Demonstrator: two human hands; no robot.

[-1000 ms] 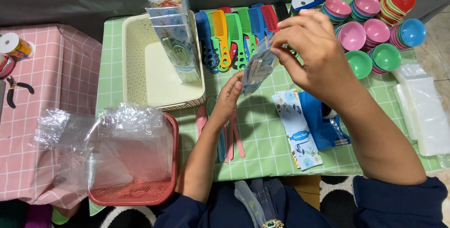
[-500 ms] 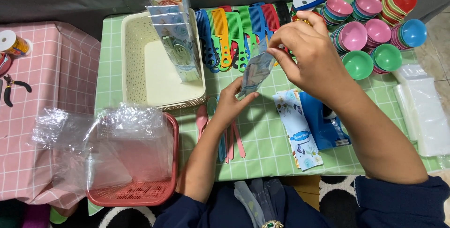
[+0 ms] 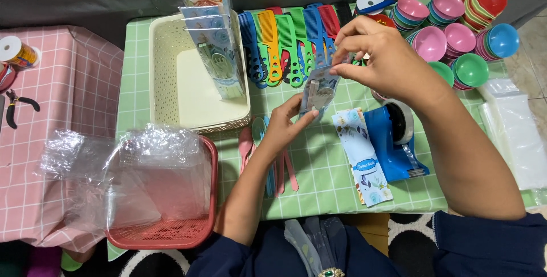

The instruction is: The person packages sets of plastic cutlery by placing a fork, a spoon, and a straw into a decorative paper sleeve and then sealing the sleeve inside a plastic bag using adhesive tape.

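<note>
At frame centre the packet [image 3: 319, 92] had sunk slightly and turned more upright since a moment before, the left hand [image 3: 285, 126] gripping its lower edge and the right hand [image 3: 379, 60] pinching its top, suggesting sealing above the dispenser [image 3: 387, 143].

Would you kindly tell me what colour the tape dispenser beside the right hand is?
Blue. The tape dispenser shows best in the head view.

A single head-worn camera looks steeply down from close above the green checked surface [image 3: 171, 43], facing away from the person's body toward its far edge.
</note>
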